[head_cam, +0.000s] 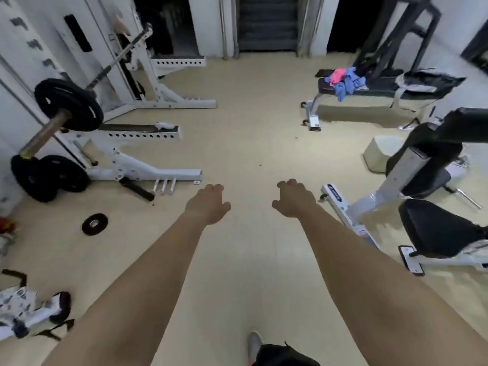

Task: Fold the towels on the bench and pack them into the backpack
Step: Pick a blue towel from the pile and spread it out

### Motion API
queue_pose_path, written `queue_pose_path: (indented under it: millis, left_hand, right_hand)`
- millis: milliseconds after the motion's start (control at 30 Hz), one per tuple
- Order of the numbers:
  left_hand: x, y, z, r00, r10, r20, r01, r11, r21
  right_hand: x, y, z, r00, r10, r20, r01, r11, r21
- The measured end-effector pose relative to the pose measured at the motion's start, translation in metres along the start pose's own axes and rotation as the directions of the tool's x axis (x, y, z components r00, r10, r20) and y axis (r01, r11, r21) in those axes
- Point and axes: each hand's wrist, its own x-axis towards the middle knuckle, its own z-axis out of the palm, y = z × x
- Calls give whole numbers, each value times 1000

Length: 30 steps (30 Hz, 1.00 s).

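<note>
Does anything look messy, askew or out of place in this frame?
The towels lie in a crumpled heap at one end of the bench, with a blue one drooping over its edge. A small weight plate lies loose on the floor by itself. Nothing looks spilled or broken.

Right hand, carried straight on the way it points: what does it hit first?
Probably nothing near: the right hand points over bare floor toward the far doorway. The bench with the towels lies off to its right.
</note>
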Motion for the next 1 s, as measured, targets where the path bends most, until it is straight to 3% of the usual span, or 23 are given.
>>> queue_pose_path:
  millis: [267,500,1000]
  left_hand:
    - [81,102,-29,979,201,16,-201,978,53]
    - [161,122,-59,964,266,6,-265,959,100]
    - [491,128,-153,938,330,109,-336,941,34]
  right_hand:
    - [31,91,-55,972,216,-94,-214,976,36]
    - [96,108,-85,963,243,-120,-239,970,45]
    - [379,110,-175,932,350,-100,-345,937,61]
